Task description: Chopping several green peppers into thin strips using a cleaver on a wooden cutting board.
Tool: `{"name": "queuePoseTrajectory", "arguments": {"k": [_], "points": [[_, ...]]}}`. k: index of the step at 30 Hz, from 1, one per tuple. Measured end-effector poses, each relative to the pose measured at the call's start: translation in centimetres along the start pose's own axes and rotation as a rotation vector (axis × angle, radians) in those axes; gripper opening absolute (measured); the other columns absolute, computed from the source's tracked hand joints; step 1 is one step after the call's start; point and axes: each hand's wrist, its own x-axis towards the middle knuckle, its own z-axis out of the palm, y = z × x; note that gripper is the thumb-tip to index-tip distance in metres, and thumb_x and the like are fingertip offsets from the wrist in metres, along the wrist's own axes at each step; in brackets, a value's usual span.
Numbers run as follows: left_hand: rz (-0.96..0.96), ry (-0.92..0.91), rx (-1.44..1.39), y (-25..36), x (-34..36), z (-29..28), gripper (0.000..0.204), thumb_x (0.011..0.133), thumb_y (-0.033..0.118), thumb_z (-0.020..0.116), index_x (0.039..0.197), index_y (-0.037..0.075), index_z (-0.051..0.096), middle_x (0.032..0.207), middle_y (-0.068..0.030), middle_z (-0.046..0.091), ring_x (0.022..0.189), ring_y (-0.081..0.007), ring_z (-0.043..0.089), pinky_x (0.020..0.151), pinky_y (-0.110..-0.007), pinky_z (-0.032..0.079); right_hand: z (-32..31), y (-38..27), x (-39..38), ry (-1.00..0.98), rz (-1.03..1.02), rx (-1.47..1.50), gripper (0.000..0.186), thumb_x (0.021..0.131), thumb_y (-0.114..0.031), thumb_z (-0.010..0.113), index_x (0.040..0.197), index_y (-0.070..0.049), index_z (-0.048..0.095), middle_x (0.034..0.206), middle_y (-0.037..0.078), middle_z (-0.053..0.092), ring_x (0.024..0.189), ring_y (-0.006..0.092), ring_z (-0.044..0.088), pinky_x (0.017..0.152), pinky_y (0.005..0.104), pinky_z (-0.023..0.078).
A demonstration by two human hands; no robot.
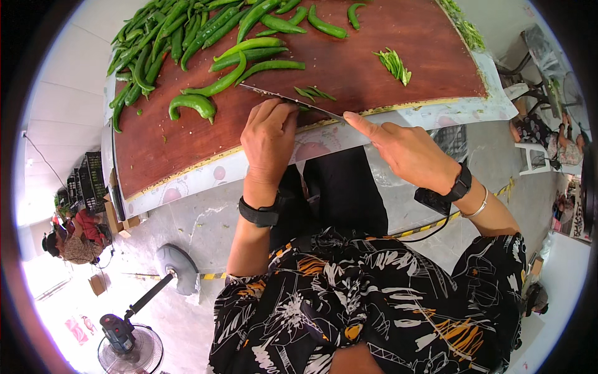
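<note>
A slender, glossy green pepper, of which only a small part [304,108] is visible, lies near the front edge of the reddish-brown wooden worktop [436,53], beside a long, thin metal knife blade [280,95]. It appears to be held down by the curled fingers of the left hand [270,134], though their tips are hidden. The knife's handle is grasped by the closed fingers of the right hand [408,148], with one digit extended toward the blade.

Slicing is judged to be in hand: a few narrow green strips [315,93] lie just beyond the blade, and a small heap of pale-green cut slivers [393,66] is set farther right. For the next stroke, a steady hold and fingertips kept clear of the edge are called for. Many whole green peppers [180,31] are piled at the far left, apparently uncut.
</note>
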Motion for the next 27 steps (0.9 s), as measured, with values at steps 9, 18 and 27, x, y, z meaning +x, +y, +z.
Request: {"name": "queuePoseTrajectory", "arguments": {"k": [9,18,27], "points": [[0.017,0.026,-0.050,-0.1,-0.1,0.2,0.009,0.077,0.005,0.071,0.086,0.006,0.070,0.092,-0.0073,0.068,0.086,-0.0288,0.065,0.076,-0.036,0.052,1.9,1.3,2.8,0.047,-0.012,0.039,0.073,0.085,0.003,0.056,0.151,-0.017,0.034,0.078,0.015,0.060,0.069,0.0347,0.059,0.061,0.0437,0.049],[-0.020,0.023,-0.052,-0.4,-0.3,-0.2,0.009,0.077,0.004,0.070,0.086,0.006,0.070,0.091,-0.0070,0.068,0.086,-0.0279,0.065,0.075,-0.035,0.052,0.5,-0.2,1.0,-0.023,0.008,0.058,0.069,0.089,0.002,0.053,0.151,-0.017,0.032,0.078,0.016,0.061,0.067,0.0363,0.060,0.059,0.0450,0.049],[-0.014,0.006,-0.050,-0.3,-0.3,-0.2,0.011,0.078,0.005,0.070,0.088,0.008,0.070,0.096,-0.0067,0.068,0.091,-0.0279,0.065,0.078,-0.036,0.052,2.1,0.0,4.0,0.086,-0.046,0.045,0.073,0.084,0.003,0.055,0.151,-0.018,0.034,0.073,0.015,0.058,0.065,0.0337,0.060,0.059,0.0440,0.048]]}}
